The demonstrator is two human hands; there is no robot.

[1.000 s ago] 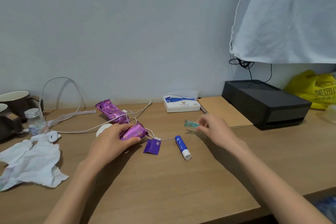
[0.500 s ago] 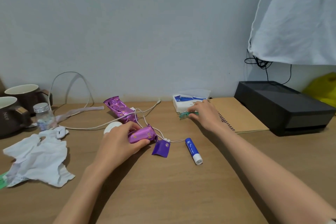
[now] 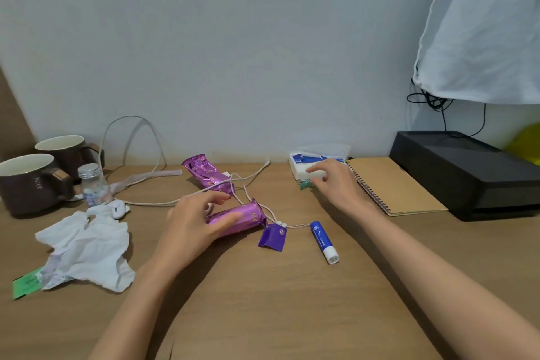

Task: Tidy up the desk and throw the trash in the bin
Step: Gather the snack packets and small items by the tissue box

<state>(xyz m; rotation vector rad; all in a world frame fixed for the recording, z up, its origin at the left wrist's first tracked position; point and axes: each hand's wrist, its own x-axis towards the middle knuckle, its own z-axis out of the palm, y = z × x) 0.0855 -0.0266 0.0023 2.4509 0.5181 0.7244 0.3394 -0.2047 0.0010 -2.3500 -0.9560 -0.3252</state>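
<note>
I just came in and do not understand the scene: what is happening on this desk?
A person is tidying a cluttered desk. The left hand holds a purple wrapper next to a white cable. The right hand reaches to a small green wrapper before the tissue pack; whether it pinches it is unclear. Crumpled paper, a torn purple scrap and a blue stick lie untouched; no bin is visible.

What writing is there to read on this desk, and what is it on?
"Nice": on the near mug, running sideways.
Purple wrappers: gold print, too blurred to read.
Blue stick: white print, too small to read.
Green slip: print blurred.
Tissue pack: blue print, unreadable.
</note>
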